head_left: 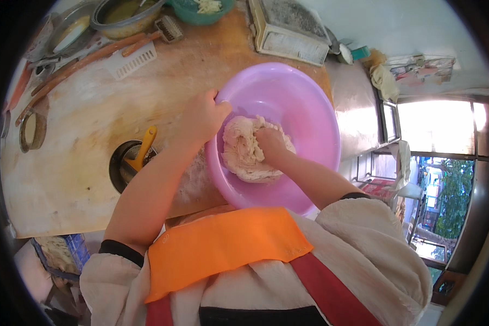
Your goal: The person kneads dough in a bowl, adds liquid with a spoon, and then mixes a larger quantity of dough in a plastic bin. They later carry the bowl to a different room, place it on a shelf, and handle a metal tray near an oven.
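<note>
A large pink-purple plastic basin (309, 114) stands at the table's near right edge, in front of my body. Inside it, toward the left wall, lies a lump of rough, pale, sticky dough (240, 149). My left hand (204, 115) is closed over the basin's left rim, the thumb on the inner side. My right hand (270, 144) reaches into the basin and is pressed into the dough, which hides its fingers.
Left of the basin, a dark round pan (117, 165) holds a yellow-handled scraper (145, 148). A scale (290, 32) sits beyond the basin. Far left are a rolling pin (76, 68), a white slotted piece (136, 61), a metal ring (33, 129), a pot (126, 24) and a green bowl (201, 15).
</note>
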The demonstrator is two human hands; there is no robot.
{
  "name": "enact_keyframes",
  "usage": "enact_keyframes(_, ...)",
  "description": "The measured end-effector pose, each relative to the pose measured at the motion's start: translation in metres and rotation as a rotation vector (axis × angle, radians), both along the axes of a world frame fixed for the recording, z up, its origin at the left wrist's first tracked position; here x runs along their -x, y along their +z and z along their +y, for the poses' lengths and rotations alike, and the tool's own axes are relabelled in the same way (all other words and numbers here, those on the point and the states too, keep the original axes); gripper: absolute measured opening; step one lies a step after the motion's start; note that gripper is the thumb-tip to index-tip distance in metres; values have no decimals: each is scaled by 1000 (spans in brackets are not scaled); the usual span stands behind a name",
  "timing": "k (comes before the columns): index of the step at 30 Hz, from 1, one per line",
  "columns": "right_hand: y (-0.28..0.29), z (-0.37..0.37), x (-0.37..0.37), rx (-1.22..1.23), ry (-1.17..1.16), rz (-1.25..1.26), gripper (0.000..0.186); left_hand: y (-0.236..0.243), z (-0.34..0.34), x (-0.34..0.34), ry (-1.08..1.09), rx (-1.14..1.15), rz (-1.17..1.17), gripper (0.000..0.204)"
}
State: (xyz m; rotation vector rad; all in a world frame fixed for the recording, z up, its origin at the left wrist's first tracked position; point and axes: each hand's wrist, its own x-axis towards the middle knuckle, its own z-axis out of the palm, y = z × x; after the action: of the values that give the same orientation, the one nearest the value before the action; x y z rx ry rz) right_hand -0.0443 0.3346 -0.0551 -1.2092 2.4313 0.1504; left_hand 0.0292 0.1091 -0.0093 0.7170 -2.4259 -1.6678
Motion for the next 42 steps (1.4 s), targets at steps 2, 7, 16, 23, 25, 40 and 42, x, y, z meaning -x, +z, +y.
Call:
enact_keyframes(2,6,11,-2,82,-124,-66,29,-3,-5,8,-9,17,-17,35)
enact_keyframes(7,52,80,23,5,-179,-296,40,2,-7,-1,14,25,19,36)
enact_keyframes(16,-76,-15,87,318,-221,-212,36,7,-7,5,16,-26,-25,33)
enact_keyframes(23,-23,20,-62,401,-73,78,32,-4,-10,2,-14,-71,45,32)
enact_keyframes(25,-14,30,-83,315,139,348,31,11,-7,-2,-25,-120,-12,35)
enact_keyframes(40,66,-34,38,515,102,-389,26,5,-16,1,-53,26,-11,36)
enact_keyframes(42,93,-33,29,256,-259,-751,29,7,-12,3,-24,7,-17,35)
